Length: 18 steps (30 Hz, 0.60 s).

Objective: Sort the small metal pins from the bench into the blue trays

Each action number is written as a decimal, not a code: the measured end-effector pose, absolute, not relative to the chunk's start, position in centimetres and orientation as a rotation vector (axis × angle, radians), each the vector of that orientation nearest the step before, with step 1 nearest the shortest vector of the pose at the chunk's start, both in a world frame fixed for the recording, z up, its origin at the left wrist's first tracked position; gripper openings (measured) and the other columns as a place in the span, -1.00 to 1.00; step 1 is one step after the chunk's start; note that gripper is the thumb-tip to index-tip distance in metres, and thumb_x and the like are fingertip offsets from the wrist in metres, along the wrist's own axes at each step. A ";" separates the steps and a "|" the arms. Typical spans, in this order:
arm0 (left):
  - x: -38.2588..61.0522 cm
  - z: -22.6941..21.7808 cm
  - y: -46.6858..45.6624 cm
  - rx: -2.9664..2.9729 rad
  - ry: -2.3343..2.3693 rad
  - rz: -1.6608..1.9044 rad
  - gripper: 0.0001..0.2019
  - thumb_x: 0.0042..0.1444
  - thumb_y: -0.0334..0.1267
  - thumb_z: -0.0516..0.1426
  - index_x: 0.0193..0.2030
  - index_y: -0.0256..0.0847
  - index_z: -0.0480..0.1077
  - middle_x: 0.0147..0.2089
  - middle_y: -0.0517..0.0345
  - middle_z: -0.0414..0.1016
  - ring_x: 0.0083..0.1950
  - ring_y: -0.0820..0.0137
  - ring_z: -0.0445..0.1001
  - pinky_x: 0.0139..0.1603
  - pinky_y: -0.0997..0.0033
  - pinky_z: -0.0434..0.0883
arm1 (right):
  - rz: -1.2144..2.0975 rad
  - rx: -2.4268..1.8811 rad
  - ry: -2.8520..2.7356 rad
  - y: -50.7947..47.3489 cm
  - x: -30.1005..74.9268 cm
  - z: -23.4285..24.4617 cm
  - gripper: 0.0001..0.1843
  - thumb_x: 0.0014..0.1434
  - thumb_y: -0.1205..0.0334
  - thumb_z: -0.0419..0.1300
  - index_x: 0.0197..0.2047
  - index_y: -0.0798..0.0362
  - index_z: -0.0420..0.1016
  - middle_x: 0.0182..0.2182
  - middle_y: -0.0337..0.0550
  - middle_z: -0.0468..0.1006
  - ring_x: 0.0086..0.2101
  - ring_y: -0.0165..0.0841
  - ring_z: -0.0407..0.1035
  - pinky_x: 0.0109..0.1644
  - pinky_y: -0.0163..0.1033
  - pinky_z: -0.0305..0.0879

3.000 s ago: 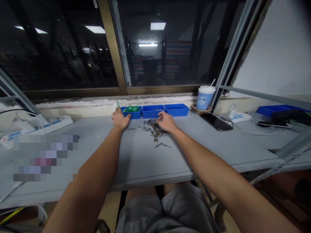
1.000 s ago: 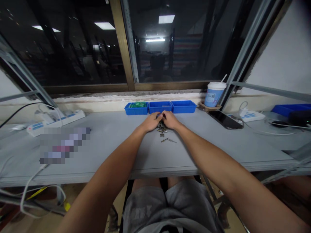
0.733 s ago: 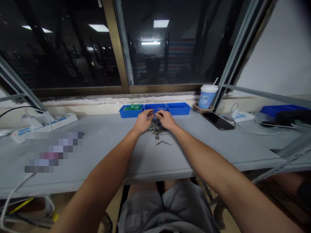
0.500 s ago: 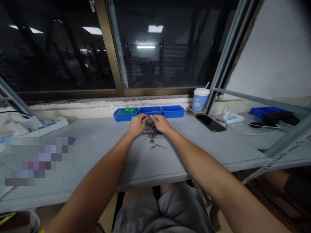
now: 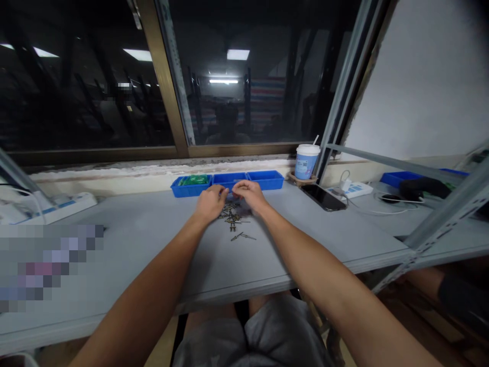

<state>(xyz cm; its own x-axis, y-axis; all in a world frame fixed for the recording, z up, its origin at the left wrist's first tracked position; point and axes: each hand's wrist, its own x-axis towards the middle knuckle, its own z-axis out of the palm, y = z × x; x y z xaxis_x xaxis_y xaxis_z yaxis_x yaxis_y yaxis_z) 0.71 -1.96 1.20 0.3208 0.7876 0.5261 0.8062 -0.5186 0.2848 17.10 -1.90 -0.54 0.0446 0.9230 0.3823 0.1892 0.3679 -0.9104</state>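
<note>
One camera, worn on the person's head, looks forward and down across the grey table [image 5: 153, 244] toward the row of blue trays [image 5: 229, 178], which sits near the picture's middle. It stands well back from the trays — forearms run in from the lower corners, left hand [image 5: 208, 204] and right hand [image 5: 247, 196] meeting just before the trays, the lap far below them, the dark window [image 5: 237, 92] behind them.
</note>
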 end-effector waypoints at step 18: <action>-4.2 -0.3 1.0 -2.416 -1.837 -0.765 -0.67 0.18 -0.25 0.03 0.00 -0.28 0.49 0.09 -0.12 0.48 0.20 0.15 0.40 0.30 0.21 0.29 | 0.134 -1.646 -1.535 -0.3 23.1 -2.4 -0.24 -0.05 0.36 0.19 0.28 0.08 0.26 0.16 0.02 0.44 0.15 -0.05 0.21 0.23 0.00 0.16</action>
<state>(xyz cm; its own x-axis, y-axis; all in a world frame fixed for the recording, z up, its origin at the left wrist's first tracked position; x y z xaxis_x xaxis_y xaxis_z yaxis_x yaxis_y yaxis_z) -4.15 1.02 -0.27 0.1916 0.9031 0.3843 0.9088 -0.3112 0.2780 23.13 -0.26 -2.37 0.2379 0.8571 0.4570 0.7647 0.1248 -0.6322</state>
